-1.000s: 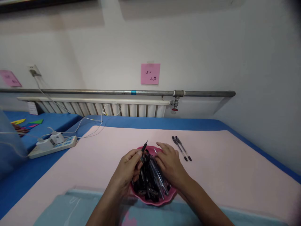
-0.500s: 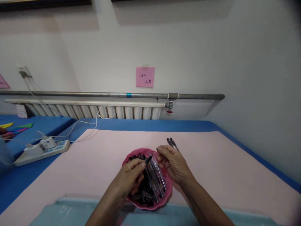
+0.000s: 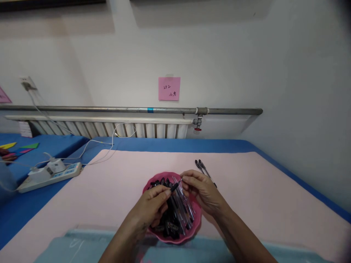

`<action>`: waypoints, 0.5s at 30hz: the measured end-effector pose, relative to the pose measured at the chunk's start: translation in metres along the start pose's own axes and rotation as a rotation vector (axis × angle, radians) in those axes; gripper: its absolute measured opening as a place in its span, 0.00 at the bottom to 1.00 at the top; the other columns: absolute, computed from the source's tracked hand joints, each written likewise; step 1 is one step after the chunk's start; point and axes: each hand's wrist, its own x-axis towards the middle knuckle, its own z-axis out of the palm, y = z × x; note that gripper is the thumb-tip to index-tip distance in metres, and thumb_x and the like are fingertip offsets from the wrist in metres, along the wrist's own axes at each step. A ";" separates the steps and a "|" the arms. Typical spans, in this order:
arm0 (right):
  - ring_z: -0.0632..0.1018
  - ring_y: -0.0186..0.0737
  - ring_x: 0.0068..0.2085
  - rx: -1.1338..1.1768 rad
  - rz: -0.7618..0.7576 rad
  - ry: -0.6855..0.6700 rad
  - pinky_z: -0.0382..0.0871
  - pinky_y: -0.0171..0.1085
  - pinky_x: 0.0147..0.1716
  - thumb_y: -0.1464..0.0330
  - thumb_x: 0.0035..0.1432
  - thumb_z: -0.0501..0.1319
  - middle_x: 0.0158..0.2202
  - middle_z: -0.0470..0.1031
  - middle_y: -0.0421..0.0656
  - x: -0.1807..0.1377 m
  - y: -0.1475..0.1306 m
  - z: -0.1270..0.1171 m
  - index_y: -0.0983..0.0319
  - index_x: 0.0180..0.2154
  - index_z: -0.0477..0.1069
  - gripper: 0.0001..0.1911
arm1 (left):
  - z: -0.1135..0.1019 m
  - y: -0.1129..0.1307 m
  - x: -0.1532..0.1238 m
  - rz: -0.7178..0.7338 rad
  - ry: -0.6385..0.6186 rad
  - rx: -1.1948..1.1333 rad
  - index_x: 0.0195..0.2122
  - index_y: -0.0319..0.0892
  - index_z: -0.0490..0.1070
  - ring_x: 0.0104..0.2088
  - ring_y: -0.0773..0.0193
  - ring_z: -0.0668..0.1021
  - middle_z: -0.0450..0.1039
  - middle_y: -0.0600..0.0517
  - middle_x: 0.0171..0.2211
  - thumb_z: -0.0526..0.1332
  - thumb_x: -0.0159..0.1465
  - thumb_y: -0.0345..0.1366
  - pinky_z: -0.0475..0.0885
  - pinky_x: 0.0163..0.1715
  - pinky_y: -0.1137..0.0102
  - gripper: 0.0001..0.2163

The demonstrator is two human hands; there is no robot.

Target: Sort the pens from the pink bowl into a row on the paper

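A pink bowl (image 3: 150,183) sits on the pink mat in front of me, filled with several black pen caps and clear pen barrels. My left hand (image 3: 153,204) hovers over the bowl, fingers pinched on a black pen cap (image 3: 174,187). My right hand (image 3: 201,190) is beside it, fingers pinched on the end of a thin pen refill (image 3: 180,180) whose tip meets the cap. Two finished black pens (image 3: 201,166) lie side by side on the mat just beyond my right hand.
A white power strip (image 3: 49,172) with plugged chargers and trailing cables lies on the blue cloth at left. A radiator (image 3: 109,127) and pipe run along the wall behind. A pale teal cloth (image 3: 82,246) covers the near edge.
My left hand lifted a cap out of the bowl and my right hand rose from the bowl with a refill; the two now meet over the bowl. The view shifted slightly.
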 end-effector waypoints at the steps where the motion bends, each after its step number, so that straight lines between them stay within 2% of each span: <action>1: 0.68 0.30 0.20 -0.005 0.001 -0.007 0.61 0.31 0.20 0.66 0.40 0.72 0.17 0.69 0.36 0.000 0.000 0.000 0.63 0.26 0.75 0.10 | 0.000 0.000 0.000 -0.006 -0.001 0.000 0.33 0.43 0.66 0.10 0.78 0.50 0.55 0.65 0.12 0.63 0.51 0.54 0.42 0.11 0.76 0.20; 8: 0.69 0.30 0.21 -0.062 -0.009 -0.019 0.63 0.32 0.21 0.68 0.41 0.71 0.18 0.70 0.35 -0.002 -0.002 -0.001 0.62 0.26 0.75 0.08 | 0.000 0.000 0.000 -0.035 -0.010 0.004 0.34 0.43 0.67 0.10 0.78 0.50 0.55 0.64 0.12 0.63 0.52 0.53 0.40 0.12 0.76 0.19; 15: 0.71 0.28 0.23 -0.091 -0.044 -0.015 0.64 0.31 0.25 0.73 0.40 0.70 0.25 0.74 0.35 -0.005 -0.002 -0.004 0.61 0.30 0.75 0.10 | 0.003 0.004 0.000 -0.033 0.018 -0.020 0.30 0.43 0.67 0.10 0.78 0.49 0.53 0.65 0.11 0.65 0.50 0.52 0.39 0.12 0.75 0.18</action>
